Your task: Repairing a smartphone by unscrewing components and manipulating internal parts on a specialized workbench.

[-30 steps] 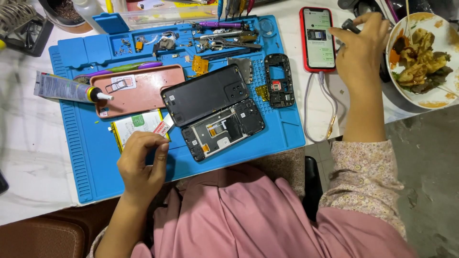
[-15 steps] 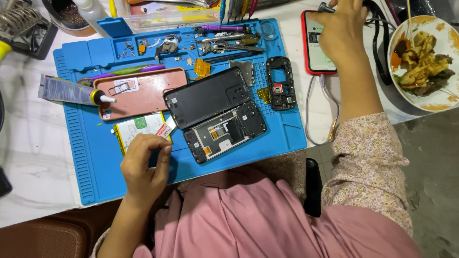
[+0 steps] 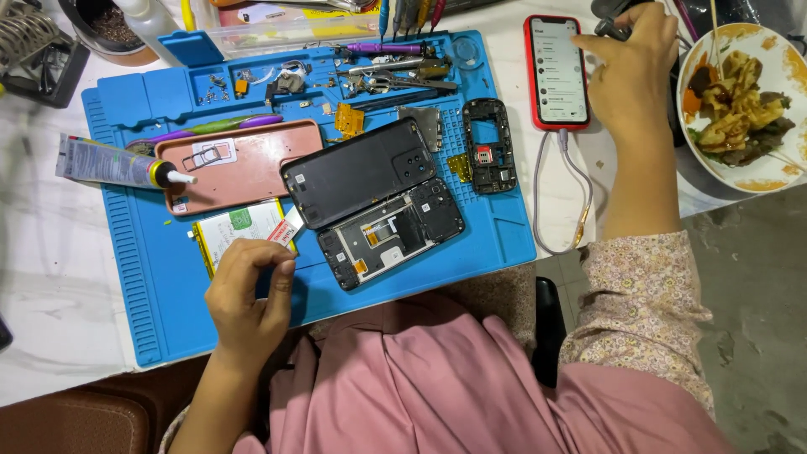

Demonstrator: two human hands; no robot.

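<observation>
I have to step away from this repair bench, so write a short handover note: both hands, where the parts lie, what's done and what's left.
Left hand: resting on the blue mat, fingers by the battery.
Right hand: beside the red phone, which is lit and cabled.
Done: opened phone shows its insides; black back cover overlaps it; pink case and glue tube lie left.
Left: battery still out, cover not refitted.

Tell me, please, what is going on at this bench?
A person sits at a blue silicone repair mat holding a dismantled black phone. The left hand rests beside a white flat battery, pinching something too small to tell. The right hand rests beside a lit, cabled red-cased phone.
</observation>
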